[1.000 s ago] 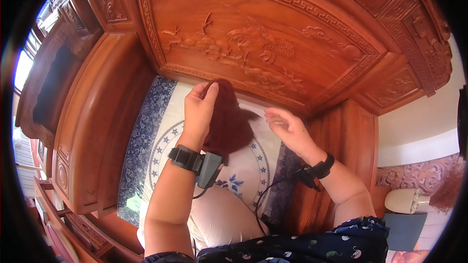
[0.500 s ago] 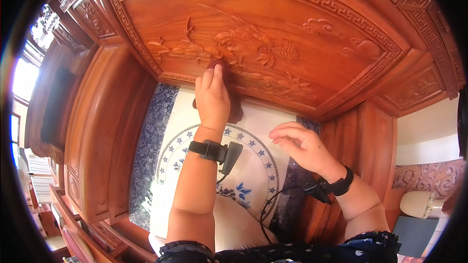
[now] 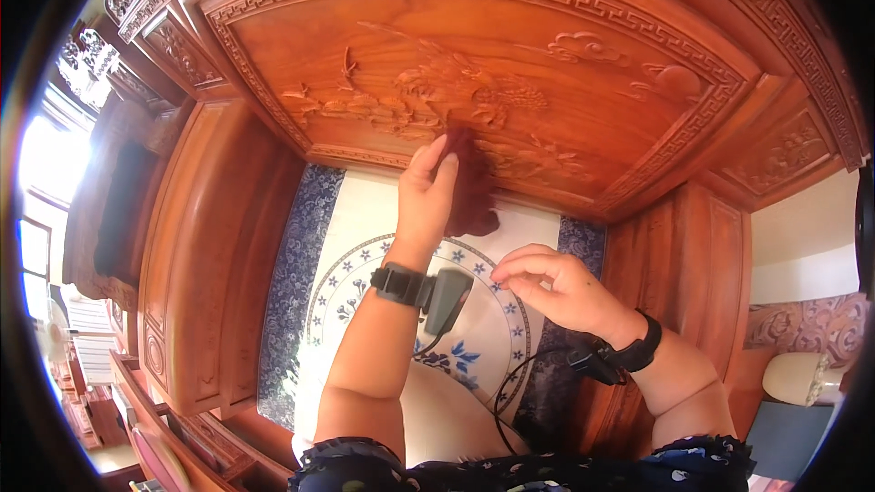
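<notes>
My left hand [image 3: 427,189] is closed on a dark red cloth [image 3: 471,187], pinching it between thumb and fingers. The cloth hangs in loose folds against the lower part of a carved wooden panel [image 3: 629,96], which shows birds, branches and clouds in relief. Its lower end droops over the white patterned cushion [image 3: 365,210]. To the right, my right hand [image 3: 556,287] hovers over the cushion's edge with nothing in it, fingers slightly curved and apart from the thumb.
Broad wooden armrests stand at the left [image 3: 205,255] and right [image 3: 670,264] of the seat. A black cable [image 3: 499,392] loops across the cushion near my legs. A cream padded stool [image 3: 791,377] sits far right, and bright windows [image 3: 53,155] lie far left.
My left hand has moved right and a little down along the panel with the cloth, and turned so the thumb shows. My right hand has hardly moved.
</notes>
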### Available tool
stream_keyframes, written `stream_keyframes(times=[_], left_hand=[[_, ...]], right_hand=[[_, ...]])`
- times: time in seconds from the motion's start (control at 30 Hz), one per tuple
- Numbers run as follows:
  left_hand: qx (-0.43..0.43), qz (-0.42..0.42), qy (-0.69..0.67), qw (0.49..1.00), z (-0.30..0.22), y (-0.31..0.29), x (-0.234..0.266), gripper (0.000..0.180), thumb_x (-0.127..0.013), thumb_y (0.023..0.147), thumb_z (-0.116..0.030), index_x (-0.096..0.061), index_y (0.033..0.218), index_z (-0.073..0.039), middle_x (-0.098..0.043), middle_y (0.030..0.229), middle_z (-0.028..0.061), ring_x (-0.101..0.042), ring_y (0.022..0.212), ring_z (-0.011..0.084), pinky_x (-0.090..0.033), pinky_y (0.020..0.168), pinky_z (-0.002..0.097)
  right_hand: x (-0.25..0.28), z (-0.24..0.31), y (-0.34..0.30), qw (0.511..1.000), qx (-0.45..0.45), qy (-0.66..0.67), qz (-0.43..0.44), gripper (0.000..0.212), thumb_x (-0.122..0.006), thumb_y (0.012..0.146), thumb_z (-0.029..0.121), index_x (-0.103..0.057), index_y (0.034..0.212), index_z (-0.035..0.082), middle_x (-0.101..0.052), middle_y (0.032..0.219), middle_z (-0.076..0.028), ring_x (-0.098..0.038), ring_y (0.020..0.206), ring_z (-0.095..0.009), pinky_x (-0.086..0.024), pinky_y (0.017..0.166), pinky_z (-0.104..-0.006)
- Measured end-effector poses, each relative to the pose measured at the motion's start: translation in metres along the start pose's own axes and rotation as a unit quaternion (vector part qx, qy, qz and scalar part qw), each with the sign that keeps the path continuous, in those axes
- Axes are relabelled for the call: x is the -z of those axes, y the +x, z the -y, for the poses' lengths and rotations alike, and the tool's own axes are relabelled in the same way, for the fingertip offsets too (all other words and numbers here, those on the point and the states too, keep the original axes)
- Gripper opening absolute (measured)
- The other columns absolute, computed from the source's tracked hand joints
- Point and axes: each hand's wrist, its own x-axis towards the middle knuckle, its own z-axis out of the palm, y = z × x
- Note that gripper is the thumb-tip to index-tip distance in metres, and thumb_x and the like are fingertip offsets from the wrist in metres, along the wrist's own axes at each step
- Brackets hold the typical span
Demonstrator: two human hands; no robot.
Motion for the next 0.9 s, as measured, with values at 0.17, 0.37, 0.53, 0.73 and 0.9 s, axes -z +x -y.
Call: stream_keyframes(times=[0.17, 0.37, 0.53, 0.73, 0.9], left_hand=[[-0.172, -0.126, 0.16, 0.964, -0.009, -0.001, 0.027, 0.023, -0.052, 0.085, 0.0, -0.056, 0.107, 0.004, -0.057, 0.098, 0.0104, -0.055, 0.093, 0.0204, -0.042, 0.084, 0.0275], [-0.292, -0.059, 0.514, 0.805, -0.015, 0.016, 0.032, 0.026, -0.048, 0.083, 0.001, -0.054, 0.109, 0.002, -0.056, 0.099, 0.0176, -0.053, 0.093, 0.0342, -0.044, 0.08, 0.0336], [-0.195, -0.078, 0.347, 0.914, -0.008, 0.015, 0.02, 0.032, -0.046, 0.085, 0.002, -0.05, 0.117, 0.003, -0.056, 0.11, 0.0152, -0.051, 0.106, 0.0294, -0.042, 0.088, 0.0317], [0.023, -0.035, -0.06, 0.997, 0.0, 0.013, 0.022, 0.039, -0.047, 0.089, -0.003, -0.042, 0.127, 0.004, -0.049, 0.127, 0.0126, -0.045, 0.117, 0.0214, -0.036, 0.097, 0.0282], [-0.287, -0.05, 0.518, 0.804, -0.016, 0.019, 0.035, 0.029, -0.048, 0.081, 0.005, -0.054, 0.109, 0.002, -0.056, 0.096, 0.0167, -0.054, 0.091, 0.0346, -0.044, 0.08, 0.0354]], right_hand=[[0.001, -0.002, 0.0, 0.999, -0.007, -0.037, 0.003, 0.017, -0.053, 0.085, 0.004, -0.063, 0.098, 0.002, -0.058, 0.099, -0.008, -0.057, 0.087, -0.015, -0.046, 0.076, -0.0255], [-0.002, -0.003, 0.001, 0.999, 0.003, -0.051, 0.004, 0.018, -0.053, 0.085, 0.004, -0.062, 0.099, 0.002, -0.058, 0.098, -0.008, -0.057, 0.086, -0.015, -0.046, 0.076, -0.0255], [-0.002, 0.0, 0.004, 0.999, -0.008, 0.047, -0.019, 0.018, -0.054, 0.083, 0.005, -0.063, 0.099, 0.003, -0.06, 0.095, -0.008, -0.057, 0.082, -0.015, -0.046, 0.074, -0.0253], [-0.004, 0.001, 0.001, 0.996, -0.015, 0.084, 0.037, 0.016, -0.053, 0.085, 0.007, -0.063, 0.098, 0.002, -0.059, 0.094, -0.008, -0.057, 0.083, -0.013, -0.046, 0.075, -0.0251], [0.005, 0.0, 0.003, 0.998, -0.001, 0.058, -0.005, 0.015, -0.054, 0.085, 0.007, -0.063, 0.096, 0.001, -0.059, 0.094, -0.009, -0.057, 0.082, -0.014, -0.047, 0.073, -0.0255]])
